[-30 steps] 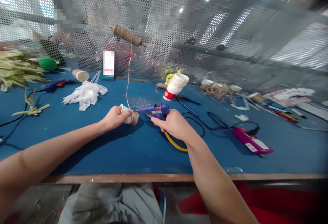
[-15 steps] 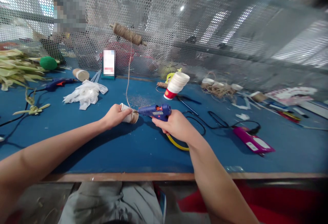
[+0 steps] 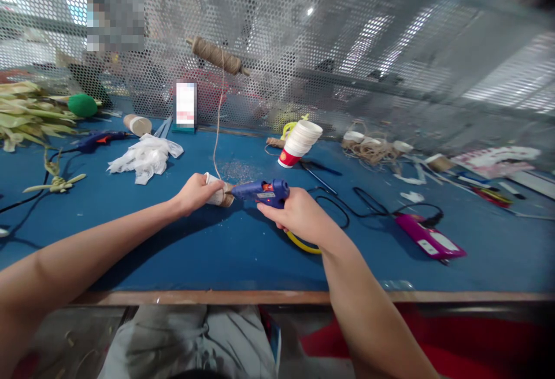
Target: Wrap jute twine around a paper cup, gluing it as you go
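Note:
My left hand (image 3: 194,194) is closed around a paper cup (image 3: 214,181) that lies tilted on its side, its right end wrapped in brown twine (image 3: 226,199). From the cup a strand of twine (image 3: 218,119) runs up to a spool of twine (image 3: 215,55) on a rod at the mesh screen. My right hand (image 3: 295,211) grips a blue hot glue gun (image 3: 262,191), with a small red light showing on it. The gun's nozzle points left and meets the wrapped end of the cup, as far as I can see.
Behind the hands stands a tilted stack of paper cups (image 3: 300,143). Scissors-like black tools (image 3: 321,174) lie near it. A purple power strip (image 3: 429,236) with a black cable is at right. White crumpled cloth (image 3: 145,158), another glue gun (image 3: 102,140) and husks (image 3: 30,113) lie left.
The glue gun's nozzle has shifted slightly left along the wrapped end of the cup. Both hands keep their hold, and the view has moved a little.

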{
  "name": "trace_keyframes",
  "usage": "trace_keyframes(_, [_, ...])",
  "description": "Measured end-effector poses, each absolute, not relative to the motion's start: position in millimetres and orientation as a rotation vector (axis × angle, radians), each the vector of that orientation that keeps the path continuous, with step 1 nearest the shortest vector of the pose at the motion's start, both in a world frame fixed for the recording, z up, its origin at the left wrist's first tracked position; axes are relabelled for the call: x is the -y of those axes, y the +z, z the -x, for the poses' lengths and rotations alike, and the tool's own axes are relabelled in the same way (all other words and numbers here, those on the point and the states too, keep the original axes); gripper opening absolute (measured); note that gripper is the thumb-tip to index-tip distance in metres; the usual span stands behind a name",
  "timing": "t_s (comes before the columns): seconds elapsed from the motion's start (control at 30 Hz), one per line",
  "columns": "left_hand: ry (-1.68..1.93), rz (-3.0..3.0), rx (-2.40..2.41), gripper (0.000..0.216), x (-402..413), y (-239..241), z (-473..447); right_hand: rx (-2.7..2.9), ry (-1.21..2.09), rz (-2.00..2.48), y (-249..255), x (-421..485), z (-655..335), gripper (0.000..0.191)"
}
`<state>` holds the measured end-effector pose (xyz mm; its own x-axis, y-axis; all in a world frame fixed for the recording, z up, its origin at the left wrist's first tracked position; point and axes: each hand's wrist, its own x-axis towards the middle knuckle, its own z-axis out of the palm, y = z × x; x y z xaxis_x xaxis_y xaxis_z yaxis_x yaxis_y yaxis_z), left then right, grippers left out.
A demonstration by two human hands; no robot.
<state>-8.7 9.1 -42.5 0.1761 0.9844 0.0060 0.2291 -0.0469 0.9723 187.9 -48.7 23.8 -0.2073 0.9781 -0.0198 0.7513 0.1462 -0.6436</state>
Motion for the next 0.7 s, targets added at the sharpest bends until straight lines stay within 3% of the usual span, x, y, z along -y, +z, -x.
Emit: trace_keyframes(0.7, [0.988, -1.484, -1.212, 0.026, -9.0, -41.6, 7.9, 2.146, 0.542, 1.617, 23.8, 48.5, -187.2, 0.025])
